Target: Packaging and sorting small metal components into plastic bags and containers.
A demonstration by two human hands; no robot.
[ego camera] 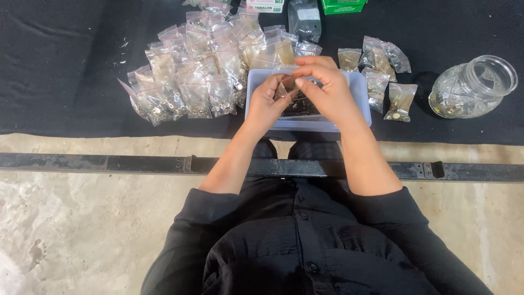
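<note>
Directly over a shallow pale-blue plastic tray (360,95), a small clear bag (285,87) is pinched between both hands, so that anything dropped would likely fall back into the tray rather than onto the black cloth (65,65). The left hand (267,98) is closed on the bag's lower edge, while the right hand (325,87) grips its top with thumb and forefinger, as if the mouth were being held open or pressed shut; which of the two cannot be told. Beneath the hands, small dark metal pieces (300,106) are seen lying loose in the tray. To the left of the left hand, a heap of filled bags (191,71) is piled within easy reach. To the right of the right hand, a few more filled bags (390,82) are laid apart, and farther right a glass jar (472,87) is lying on its side.
</note>
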